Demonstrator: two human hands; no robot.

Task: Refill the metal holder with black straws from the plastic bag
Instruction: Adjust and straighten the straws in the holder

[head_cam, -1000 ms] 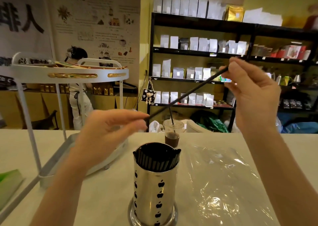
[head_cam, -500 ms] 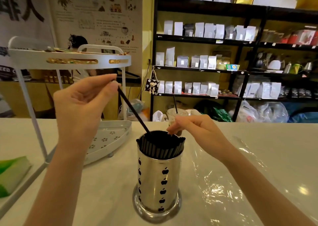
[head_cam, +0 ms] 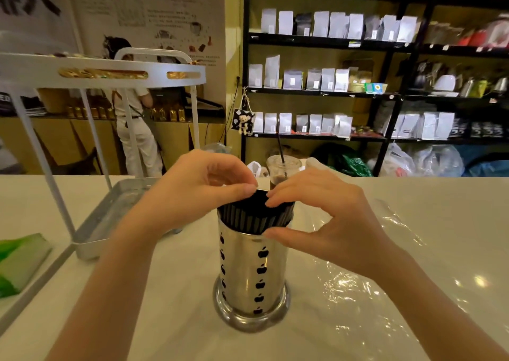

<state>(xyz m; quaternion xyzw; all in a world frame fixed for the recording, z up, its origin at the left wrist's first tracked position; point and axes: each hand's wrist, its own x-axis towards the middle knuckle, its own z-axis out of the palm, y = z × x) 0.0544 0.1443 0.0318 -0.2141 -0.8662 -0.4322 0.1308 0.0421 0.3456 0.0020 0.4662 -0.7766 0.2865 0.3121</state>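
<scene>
Black straws (head_cam: pixel 254 217) stand straight up, packed in the metal holder (head_cam: pixel 252 272) at the counter's (head_cam: pixel 170 305) near middle — both hands sit right on top, left hand (head_cam: pixel 192 192) and right hand (head_cam: pixel 325 217) fingers curled, touching the tips, pinching nothing clear.

A single wide-angle view looks from the person's head, forward and slightly down across the pale white desk (head_cam: pixel 170 300). It sits close over the shiny cylindrical metal holder with black apple cut-outs (head_cam: pixel 252 272), which stands low at centre. Beyond the desk's far edge it faces tall black shelving stocked with white pouches (head_cam: pixel 325 91); straight edges bow near the borders.
</scene>
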